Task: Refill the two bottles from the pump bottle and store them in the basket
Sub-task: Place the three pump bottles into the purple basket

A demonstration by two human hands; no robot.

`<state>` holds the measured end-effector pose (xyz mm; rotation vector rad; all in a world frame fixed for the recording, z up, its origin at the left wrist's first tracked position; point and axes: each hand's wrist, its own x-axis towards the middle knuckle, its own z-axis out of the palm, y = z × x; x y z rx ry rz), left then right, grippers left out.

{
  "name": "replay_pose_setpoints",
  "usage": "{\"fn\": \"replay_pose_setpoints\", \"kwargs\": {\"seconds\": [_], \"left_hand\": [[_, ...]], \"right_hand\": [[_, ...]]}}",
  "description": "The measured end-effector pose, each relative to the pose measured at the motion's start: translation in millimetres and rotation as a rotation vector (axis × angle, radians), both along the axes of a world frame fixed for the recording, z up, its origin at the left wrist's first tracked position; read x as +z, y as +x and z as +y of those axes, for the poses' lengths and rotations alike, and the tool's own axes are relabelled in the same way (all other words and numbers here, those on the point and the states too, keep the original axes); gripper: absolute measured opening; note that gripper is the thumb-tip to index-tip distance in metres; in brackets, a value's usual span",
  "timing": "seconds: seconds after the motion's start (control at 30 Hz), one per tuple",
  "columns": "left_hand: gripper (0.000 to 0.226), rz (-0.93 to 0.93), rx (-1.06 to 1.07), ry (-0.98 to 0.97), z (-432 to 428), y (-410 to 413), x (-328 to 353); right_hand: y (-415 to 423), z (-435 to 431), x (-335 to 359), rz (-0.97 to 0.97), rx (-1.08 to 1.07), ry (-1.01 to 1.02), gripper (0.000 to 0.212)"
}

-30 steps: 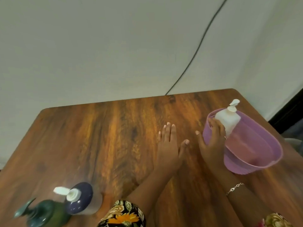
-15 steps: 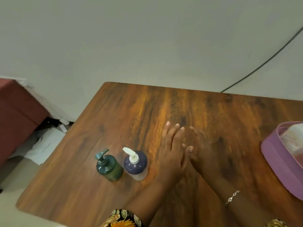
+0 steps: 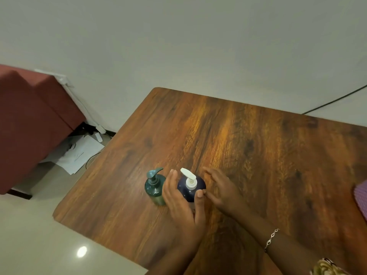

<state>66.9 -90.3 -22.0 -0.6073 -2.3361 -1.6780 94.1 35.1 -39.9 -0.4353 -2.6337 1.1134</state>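
Note:
A navy bottle [image 3: 190,195] with a white pump stands upright near the table's left front. My left hand [image 3: 182,207] wraps around it, fingers on its left side and thumb on its front. A dark green pump bottle [image 3: 155,190] stands just left of it, almost touching my fingers. My right hand [image 3: 222,187] hovers open just right of the navy bottle, fingers spread and slightly blurred. Only a sliver of the purple basket [image 3: 361,197] shows at the right edge; its contents are out of view.
The wooden table [image 3: 258,145] has its left edge close to the two bottles. A dark red sofa [image 3: 29,120] and loose papers [image 3: 79,153] are on the floor to the left. A black cable [image 3: 333,100] runs down the wall at the back right.
The view swung left, away from the basket. Both hands moved left from mid-table to the navy bottle, and my left hand closed around it.

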Motion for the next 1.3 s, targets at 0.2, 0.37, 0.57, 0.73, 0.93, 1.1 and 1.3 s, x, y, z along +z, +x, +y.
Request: {"fn": "replay_pose_setpoints", "kwargs": {"seconds": [0.2, 0.37, 0.57, 0.73, 0.93, 1.1, 1.3], "left_hand": [[0.102, -0.456, -0.089, 0.125, -3.7, 1.3, -11.4], [0.106, -0.560, -0.109, 0.255, -2.5, -4.7, -13.3], [0.067, -0.592, -0.106, 0.310, -0.6, -10.1, -3.5], [0.098, -0.538, -0.182, 0.334, 14.0, -13.8, 15.9], [0.079, -0.565, -0.313, 0.371, 55.1, -5.9, 48.9], [0.084, -0.605, -0.477, 0.365, 99.8, 25.5, 77.1], [0.061, -0.652, -0.657, 0.300, 152.7, 82.8, 102.8]], "right_hand": [[-7.5, -8.7, -3.5, -0.031, 0.163, -0.065, 0.071], [-11.8, -20.1, -5.9, -0.077, 0.087, -0.025, 0.089], [-14.9, -20.1, -3.5, -0.065, 0.019, -0.028, 0.079], [-8.7, 1.4, 27.9, 0.026, -0.036, 0.010, 0.078], [18.2, 48.0, 66.5, 0.082, -0.125, 0.075, 0.075], [64.3, 92.4, 90.1, 0.101, -0.199, 0.088, 0.068], [144.3, 142.5, 121.6, 0.087, -0.315, 0.157, 0.061]]}}
